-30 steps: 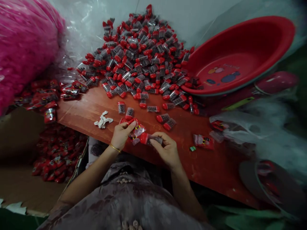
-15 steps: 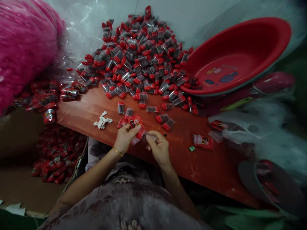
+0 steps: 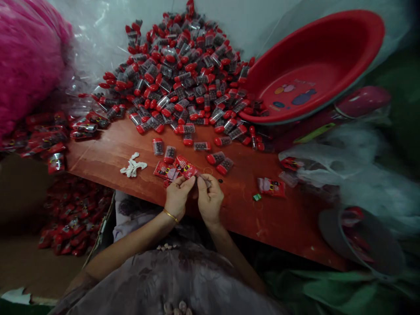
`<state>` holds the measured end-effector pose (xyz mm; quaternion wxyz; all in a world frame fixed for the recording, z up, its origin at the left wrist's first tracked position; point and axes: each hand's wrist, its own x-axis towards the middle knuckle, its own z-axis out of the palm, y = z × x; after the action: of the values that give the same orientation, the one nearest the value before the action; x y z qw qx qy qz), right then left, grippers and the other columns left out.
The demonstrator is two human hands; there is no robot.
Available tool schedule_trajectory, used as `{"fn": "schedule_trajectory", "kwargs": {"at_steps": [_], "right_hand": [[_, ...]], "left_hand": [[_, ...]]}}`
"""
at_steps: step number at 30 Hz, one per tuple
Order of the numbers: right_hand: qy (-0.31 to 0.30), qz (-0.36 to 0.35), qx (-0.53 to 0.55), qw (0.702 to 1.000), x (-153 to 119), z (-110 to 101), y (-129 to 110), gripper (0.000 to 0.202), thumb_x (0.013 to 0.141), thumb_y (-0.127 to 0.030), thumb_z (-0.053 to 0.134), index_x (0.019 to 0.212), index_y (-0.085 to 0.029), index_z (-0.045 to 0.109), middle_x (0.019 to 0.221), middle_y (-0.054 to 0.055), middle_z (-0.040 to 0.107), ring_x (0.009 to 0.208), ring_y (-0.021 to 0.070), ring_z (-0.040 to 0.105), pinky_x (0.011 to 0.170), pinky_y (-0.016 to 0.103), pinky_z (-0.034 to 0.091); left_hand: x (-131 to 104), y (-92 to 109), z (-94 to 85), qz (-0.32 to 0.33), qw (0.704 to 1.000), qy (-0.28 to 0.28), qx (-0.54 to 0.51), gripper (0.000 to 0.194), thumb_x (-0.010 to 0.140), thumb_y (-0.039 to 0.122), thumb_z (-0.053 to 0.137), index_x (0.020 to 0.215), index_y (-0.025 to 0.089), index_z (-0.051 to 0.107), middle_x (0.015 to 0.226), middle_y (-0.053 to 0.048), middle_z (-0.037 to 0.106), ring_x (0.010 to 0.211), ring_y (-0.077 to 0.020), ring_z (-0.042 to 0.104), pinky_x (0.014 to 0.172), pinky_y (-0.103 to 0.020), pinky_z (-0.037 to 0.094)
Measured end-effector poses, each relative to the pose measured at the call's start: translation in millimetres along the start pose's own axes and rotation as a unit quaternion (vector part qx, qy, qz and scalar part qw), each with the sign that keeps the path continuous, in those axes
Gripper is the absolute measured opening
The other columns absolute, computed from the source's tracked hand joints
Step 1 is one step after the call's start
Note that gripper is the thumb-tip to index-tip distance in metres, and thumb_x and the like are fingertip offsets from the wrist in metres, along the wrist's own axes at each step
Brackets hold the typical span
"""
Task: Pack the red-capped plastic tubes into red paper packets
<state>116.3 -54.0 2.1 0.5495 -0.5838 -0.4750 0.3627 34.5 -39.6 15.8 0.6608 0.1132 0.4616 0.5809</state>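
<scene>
My left hand [image 3: 177,196], with a gold bracelet at the wrist, pinches a red printed packet [image 3: 186,166] near the table's front edge. Close beside it, my right hand [image 3: 210,197] has its thumb and fingers pressed together on the packet's right end. Another red packet [image 3: 165,169] lies just left of the held one. Small clear tubes with red caps and dark contents stand or lie behind my hands, such as an upright tube [image 3: 158,146] and a tube on its side [image 3: 201,146].
A large heap of capped tubes [image 3: 183,78] covers the back of the wooden table [image 3: 256,223]. A red basin [image 3: 328,65] leans at the back right. White strips [image 3: 133,165] lie left. Red packets [image 3: 74,214] fill a box below left; a grey bin [image 3: 361,240] stands right.
My hands have come closer together, and the packet between them now points up and left. The whole view has shifted slightly, so the table's things appear further left.
</scene>
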Motion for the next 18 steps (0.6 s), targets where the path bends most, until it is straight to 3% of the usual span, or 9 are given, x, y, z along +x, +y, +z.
{"fn": "schedule_trajectory", "kwargs": {"at_steps": [2, 6, 9, 12, 16, 18], "right_hand": [[-0.012, 0.007, -0.002, 1.0, 1, -1, -1, 0.022, 0.085, -0.041, 0.051, 0.086, -0.02, 0.054, 0.056, -0.006, 0.051, 0.042, 0.0076, 0.046, 0.042, 0.02, 0.039], [-0.042, 0.022, 0.019, 0.999, 1, 0, 0, 0.023, 0.084, -0.043, 0.052, 0.087, -0.02, 0.054, 0.056, -0.006, 0.051, 0.041, 0.0078, 0.046, 0.04, 0.02, 0.039], [-0.061, 0.038, 0.047, 0.996, -2, 3, -1, 0.024, 0.085, -0.043, 0.05, 0.09, -0.02, 0.054, 0.063, -0.003, 0.057, 0.041, 0.0074, 0.047, 0.041, 0.021, 0.041], [-0.085, 0.058, 0.075, 0.992, -2, 3, -1, 0.025, 0.086, -0.044, 0.047, 0.091, -0.021, 0.053, 0.069, -0.002, 0.061, 0.04, 0.0065, 0.048, 0.039, 0.02, 0.041], [-0.067, 0.053, 0.058, 0.995, 2, -2, -2, 0.025, 0.086, -0.046, 0.049, 0.086, -0.021, 0.052, 0.063, -0.005, 0.057, 0.037, 0.0058, 0.045, 0.035, 0.019, 0.037], [-0.089, 0.064, 0.076, 0.991, 6, -5, -3, 0.027, 0.086, -0.047, 0.049, 0.084, -0.021, 0.051, 0.061, -0.006, 0.055, 0.036, 0.0055, 0.043, 0.034, 0.018, 0.035]], "left_hand": [[1, 0, -0.9, 0.007, 1.0, -0.019, 0.018, 0.041, 0.046, 0.036, 0.084, 0.074, 0.013, 0.064, 0.064, 0.003, 0.065, 0.058, -0.0068, 0.058, 0.061, -0.019, 0.046], [8, 12, -1.6, 0.009, 0.996, -0.06, 0.062, 0.037, 0.055, 0.045, 0.078, 0.062, 0.014, 0.059, 0.047, 0.006, 0.052, 0.041, -0.0039, 0.044, 0.042, -0.018, 0.035], [14, 23, 1.2, -0.023, 0.988, -0.118, 0.098, 0.038, 0.056, 0.046, 0.077, 0.066, 0.013, 0.062, 0.05, 0.003, 0.054, 0.039, -0.0061, 0.044, 0.035, -0.019, 0.031], [19, 27, 4.1, -0.041, 0.975, -0.171, 0.132, 0.034, 0.056, 0.039, 0.079, 0.071, 0.011, 0.066, 0.051, 0.002, 0.054, 0.04, -0.0062, 0.044, 0.034, -0.018, 0.033], [21, 21, 5.8, -0.022, 0.972, -0.187, 0.142, 0.028, 0.06, 0.034, 0.077, 0.07, 0.01, 0.067, 0.051, 0.002, 0.053, 0.04, -0.0032, 0.04, 0.035, -0.016, 0.032], [21, 21, 6.7, -0.036, 0.97, -0.2, 0.136, 0.031, 0.061, 0.037, 0.076, 0.074, 0.01, 0.067, 0.05, 0.003, 0.052, 0.039, -0.0048, 0.041, 0.034, -0.017, 0.034]]}}
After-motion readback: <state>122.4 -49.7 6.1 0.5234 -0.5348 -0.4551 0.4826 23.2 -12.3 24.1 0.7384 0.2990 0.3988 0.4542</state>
